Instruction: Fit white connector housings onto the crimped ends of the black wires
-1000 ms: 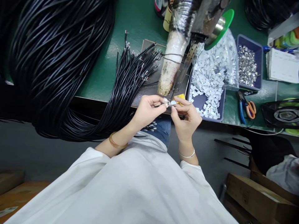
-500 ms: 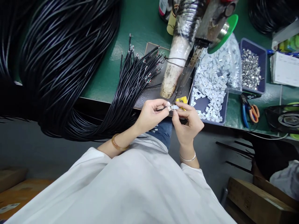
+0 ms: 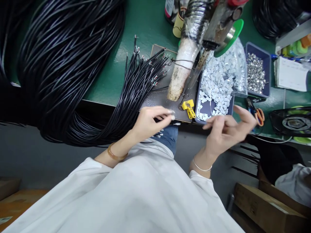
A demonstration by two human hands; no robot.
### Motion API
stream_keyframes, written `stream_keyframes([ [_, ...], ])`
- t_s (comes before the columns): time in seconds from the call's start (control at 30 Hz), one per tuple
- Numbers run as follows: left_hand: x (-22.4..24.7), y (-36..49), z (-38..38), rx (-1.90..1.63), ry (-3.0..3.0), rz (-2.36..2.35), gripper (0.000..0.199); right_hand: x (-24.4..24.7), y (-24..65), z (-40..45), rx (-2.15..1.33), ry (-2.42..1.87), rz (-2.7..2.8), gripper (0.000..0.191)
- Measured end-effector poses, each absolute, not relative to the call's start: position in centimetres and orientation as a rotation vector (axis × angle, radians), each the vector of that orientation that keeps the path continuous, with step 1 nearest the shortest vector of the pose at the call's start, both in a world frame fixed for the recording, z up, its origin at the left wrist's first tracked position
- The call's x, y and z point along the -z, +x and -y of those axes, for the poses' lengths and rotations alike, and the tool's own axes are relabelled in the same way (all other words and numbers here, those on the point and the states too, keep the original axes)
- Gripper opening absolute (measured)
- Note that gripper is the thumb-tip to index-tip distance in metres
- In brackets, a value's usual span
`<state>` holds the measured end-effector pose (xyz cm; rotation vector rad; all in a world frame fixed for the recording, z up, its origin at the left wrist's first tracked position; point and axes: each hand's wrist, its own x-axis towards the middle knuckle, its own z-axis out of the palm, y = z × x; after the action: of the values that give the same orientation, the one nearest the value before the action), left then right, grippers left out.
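Note:
My left hand (image 3: pixel 153 121) is over the table's front edge, thumb and forefinger pinched together with white covers on their tips; whatever lies between them is too small to tell. Just below those fingertips shows a small white connector (image 3: pixel 177 124). Over the front right corner of the tray of white connector pieces (image 3: pixel 197 119), my right hand (image 3: pixel 211 122) has its fingers spread, with nothing seen in it. Left of my left hand, a bundle of black cables (image 3: pixel 132 94) with stripped ends lies on a dark board (image 3: pixel 155 98). A yellow clip-like tool (image 3: pixel 189 108) rests near the board's right edge.
A large coil of black cable (image 3: pixel 65 64) covers the left side. A machine arm wrapped in plastic (image 3: pixel 186 55) reaches down over the board. To the right are a bin of metal parts (image 3: pixel 268 71), orange-handled pliers (image 3: pixel 259 117), paper (image 3: pixel 291 74) and a small fan (image 3: pixel 297 124).
My right hand has let go of the white connector and moved right to the tray, its fingers spreading. My left hand has shifted slightly left. The yellow tool is now uncovered.

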<state>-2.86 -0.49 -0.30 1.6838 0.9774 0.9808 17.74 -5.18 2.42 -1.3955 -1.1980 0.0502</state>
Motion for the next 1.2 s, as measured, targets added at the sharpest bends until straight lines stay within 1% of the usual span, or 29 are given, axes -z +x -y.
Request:
stream_keyframes([
  [0.07,0.5,-3.8,-0.6,-1.197,1.737,-1.244,0.02,-2.2,18.1,5.1,-0.308,-1.519,1.267,0.014],
  [0.13,1.0,-4.6,-2.1,-1.225,1.845,-1.458,0.025,-1.6,18.4,5.0,-0.41,-1.562,1.31,0.013],
  [0.2,1.7,-5.1,-3.4,-1.177,1.941,-1.522,0.021,-1.2,18.6,4.8,-0.359,-1.567,1.317,0.017],
  [0.27,2.6,-5.4,-4.2,-1.236,1.953,-1.519,0.017,-1.0,19.1,4.6,-0.215,-1.597,1.304,0.018],
  [0.33,3.0,-5.5,-4.3,-1.427,1.888,-1.505,0.014,-1.0,19.9,4.2,-0.044,-1.671,1.294,0.017],
  [0.4,3.0,-5.3,-3.7,-1.695,1.76,-1.487,0.012,-1.1,21.1,3.5,0.059,-1.777,1.322,0.016],
  [0.47,2.4,-4.9,-2.7,-1.886,1.594,-1.409,0.013,-1.0,22.4,2.7,0.05,-1.873,1.414,0.013],
  [0.5,2.0,-4.6,-2.1,-1.908,1.516,-1.334,0.013,-1.0,22.9,2.2,0.015,-1.902,1.475,0.011],
  [0.57,1.0,-3.9,-0.8,-1.771,1.374,-1.136,0.016,-0.9,23.7,1.2,-0.096,-1.911,1.6,0.008],
  [0.67,-0.3,-3.0,0.8,-1.391,1.157,-0.873,0.024,-0.8,24.0,0.0,-0.233,-1.879,1.746,0.011],
  [0.73,-0.8,-2.6,1.4,-1.175,1.009,-0.736,0.027,-0.8,24.1,-0.5,-0.211,-1.912,1.825,0.012],
  [0.83,-0.8,-2.2,1.7,-0.961,0.847,-0.61,0.028,-0.6,24.3,-0.9,-0.056,-1.996,1.863,0.012],
  [0.93,-0.4,-1.3,1.8,-0.848,0.746,-0.575,0.029,-0.5,24.2,-0.6,0.08,-2.001,1.751,0.013],
  [1.0,-0.1,-0.6,1.9,-0.806,0.718,-0.584,0.029,-0.8,23.4,0.2,0.083,-1.932,1.591,0.012],
  [1.1,0.4,0.3,1.9,-0.836,0.737,-0.637,0.026,-1.6,20.8,2.1,-0.082,-1.703,1.3,0.011],
  [1.2,0.8,0.7,1.6,-0.915,0.806,-0.701,0.022,-2.2,17.7,3.9,-0.269,-1.421,1.192,0.009],
])
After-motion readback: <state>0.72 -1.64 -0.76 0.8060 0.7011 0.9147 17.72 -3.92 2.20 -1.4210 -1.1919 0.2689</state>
